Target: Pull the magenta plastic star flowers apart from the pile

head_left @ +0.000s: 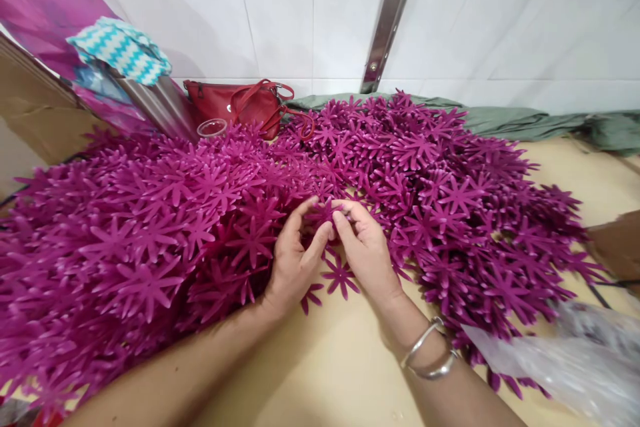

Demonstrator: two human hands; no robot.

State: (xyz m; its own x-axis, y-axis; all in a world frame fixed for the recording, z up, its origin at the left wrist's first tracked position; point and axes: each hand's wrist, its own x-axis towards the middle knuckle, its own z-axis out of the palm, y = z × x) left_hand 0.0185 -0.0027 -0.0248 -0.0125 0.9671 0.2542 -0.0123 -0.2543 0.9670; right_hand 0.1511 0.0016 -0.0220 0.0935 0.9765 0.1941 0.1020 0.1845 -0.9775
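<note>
Between my two hands is a small purple fabric flower [324, 212] with narrow petals. My left hand [297, 253] pinches its left side with thumb and fingers. My right hand [365, 247], on an arm with a silver bangle [431, 353], pinches the other side, thumb near the left thumb. Just below the hands a loose purple flower [341, 277] lies flat on the yellowish tabletop [320, 367]. Large heaps of similar flowers spread on both sides, a left heap [125, 240] and a right heap [465, 213]. The fingertips partly hide the held flower.
Behind the heaps lie a red bag [235, 107] and a clear plastic cup [212, 127]. A metal container [160, 103] with a blue-and-white zigzag cloth [123, 50] stands at back left. A clear plastic bag [565, 360] is at right front. White tiled wall [280, 13] closes the back.
</note>
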